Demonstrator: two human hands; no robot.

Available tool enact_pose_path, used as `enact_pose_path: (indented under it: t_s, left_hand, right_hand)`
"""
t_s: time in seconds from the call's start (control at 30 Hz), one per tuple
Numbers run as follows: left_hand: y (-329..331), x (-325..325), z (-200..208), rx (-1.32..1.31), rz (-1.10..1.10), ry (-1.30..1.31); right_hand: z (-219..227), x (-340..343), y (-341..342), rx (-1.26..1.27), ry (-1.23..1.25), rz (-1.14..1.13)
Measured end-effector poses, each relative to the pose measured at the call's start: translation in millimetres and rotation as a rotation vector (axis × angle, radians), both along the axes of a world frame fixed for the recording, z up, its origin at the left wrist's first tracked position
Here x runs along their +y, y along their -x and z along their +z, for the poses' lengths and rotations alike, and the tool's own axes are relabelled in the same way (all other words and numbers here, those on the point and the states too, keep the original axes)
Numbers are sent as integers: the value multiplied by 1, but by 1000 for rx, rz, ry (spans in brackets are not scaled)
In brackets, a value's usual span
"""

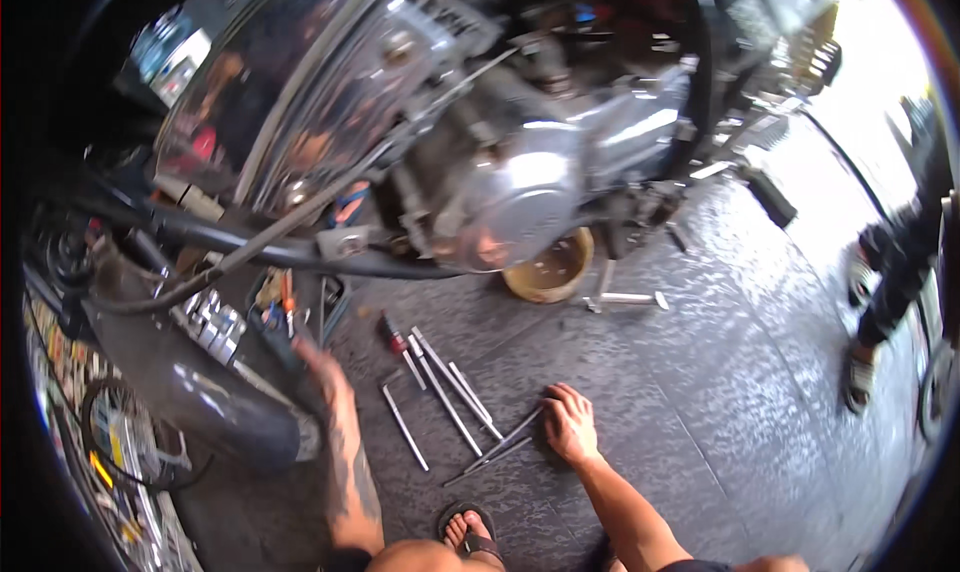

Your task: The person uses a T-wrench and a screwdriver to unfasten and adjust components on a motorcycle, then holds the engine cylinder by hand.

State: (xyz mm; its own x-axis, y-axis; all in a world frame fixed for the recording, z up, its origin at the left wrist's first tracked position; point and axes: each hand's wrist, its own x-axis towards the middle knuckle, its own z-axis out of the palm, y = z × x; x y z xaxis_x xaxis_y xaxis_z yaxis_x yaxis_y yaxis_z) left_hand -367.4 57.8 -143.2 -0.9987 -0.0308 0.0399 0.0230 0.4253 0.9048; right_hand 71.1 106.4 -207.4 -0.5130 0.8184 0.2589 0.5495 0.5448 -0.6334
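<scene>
My right hand (570, 422) is low over the floor, palm down with its fingers curled. The end of a slim dark metal rod (515, 432) meets its thumb side, and the fingers look closed on it. A second thin rod (500, 461) lies beside it. Several silver metal rods (448, 402) are spread on the tiles between my hands, with a red-handled tool (394, 334) at their far end. My left hand (318, 367) reaches beside a tool tray (335, 317) containing an orange-handled tool (288, 297). Motion blur obscures its fingers.
A motorcycle with a shiny engine cover (525, 197) stands across the far side. Beneath it is a yellowish bowl (550, 282), with a T-shaped metal tool (628, 300) to its right. The dark exhaust pipe (200, 382) lies left. Another person's leg (890, 302) shows far right.
</scene>
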Motion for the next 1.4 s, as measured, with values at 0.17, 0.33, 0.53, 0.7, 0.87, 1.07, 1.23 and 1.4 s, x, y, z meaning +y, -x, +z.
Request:
enact_pose_path:
  t_s: [0.17,0.33,0.53,0.7,0.87,1.07,1.23,1.4]
  left_hand:
    - [-118,-48,46,-119,74,-497]
    - [-157,-88,36,-183,-342,-515]
    - [-193,-108,72,-255,-615,-550]
    - [-185,-67,104,-14,-804,-552]
    - [-168,12,112,205,-934,-468]
    - [-180,52,126,-36,-1014,-554]
    - [-185,62,127,70,-977,-485]
    - [-181,69,119,30,-924,-527]
  right_hand:
    - [-3,-4,-8,40,36,18]
    - [20,-22,7,299,33,-191]
    - [90,-25,65,935,920,-73]
    - [181,11,85,1340,818,-87]
    - [214,77,85,1520,704,-220]
    - [210,124,85,1412,674,-238]
    - [207,135,79,1435,673,-241]
    - [211,136,80,1427,685,-214]
